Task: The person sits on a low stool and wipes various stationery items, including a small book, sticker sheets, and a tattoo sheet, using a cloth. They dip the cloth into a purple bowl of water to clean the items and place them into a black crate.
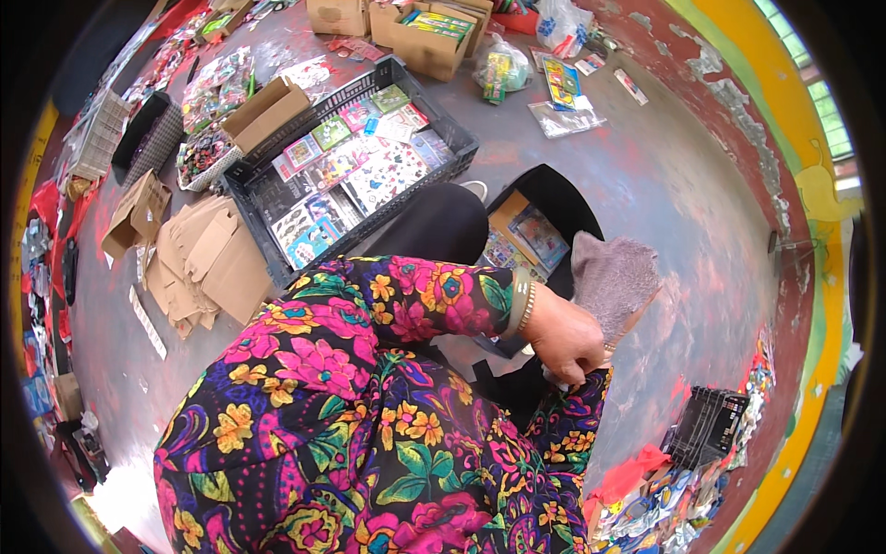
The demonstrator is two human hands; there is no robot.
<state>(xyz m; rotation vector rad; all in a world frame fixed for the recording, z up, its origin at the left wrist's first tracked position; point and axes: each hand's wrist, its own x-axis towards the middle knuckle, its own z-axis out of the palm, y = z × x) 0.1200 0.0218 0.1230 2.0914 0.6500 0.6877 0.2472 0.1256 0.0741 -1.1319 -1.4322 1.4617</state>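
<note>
My left hand (565, 340) reaches across to the right, its fingers closed in a pinch at the cuff of my floral right sleeve (574, 415). Bangles ring that left wrist. A grey, fuzzy cloth (613, 277) covers most of my right hand (637, 317); only a strip of skin shows along its edge. Whether the cloth is worn like a mitt or held cannot be seen, since the fingers are hidden. Just beyond my left wrist stands a black open bin (574, 198), with a cardboard piece (509, 220) and picture packets (541, 238) inside.
A black crate (369, 85) of flat colourful packets stands ahead. Flattened cardboard (208, 254) lies left of it, beside a small open carton (137, 214). Cardboard boxes (426, 51) and a plastic bag (503, 66) are at the back. Mixed packets (664, 512) pile up lower right.
</note>
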